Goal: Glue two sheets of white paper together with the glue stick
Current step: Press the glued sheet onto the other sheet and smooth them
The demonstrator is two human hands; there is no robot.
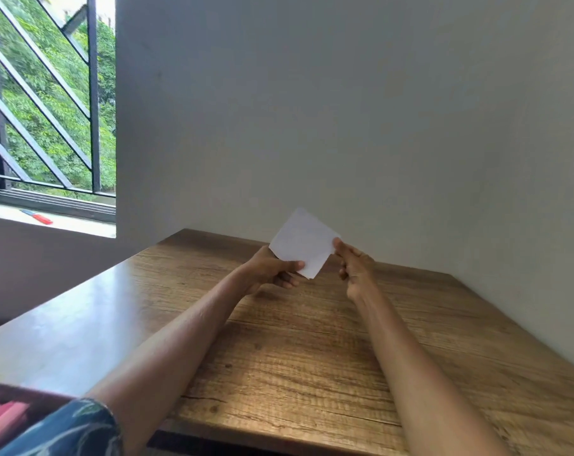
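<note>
A small piece of white paper [303,243] is held up in the air above the far part of the wooden table [312,350]. My left hand [272,269] pinches its lower left edge, thumb on the front. At the paper's right corner, my right hand [353,266] pinches it with the fingertips. Whether it is one sheet or two pressed together cannot be told. No glue stick is in view.
The table stands in a corner, with grey walls behind and to the right. A barred window [48,103] is at the upper left; a red and blue object [37,216] lies on its sill. A pink item [2,419] shows at the bottom left.
</note>
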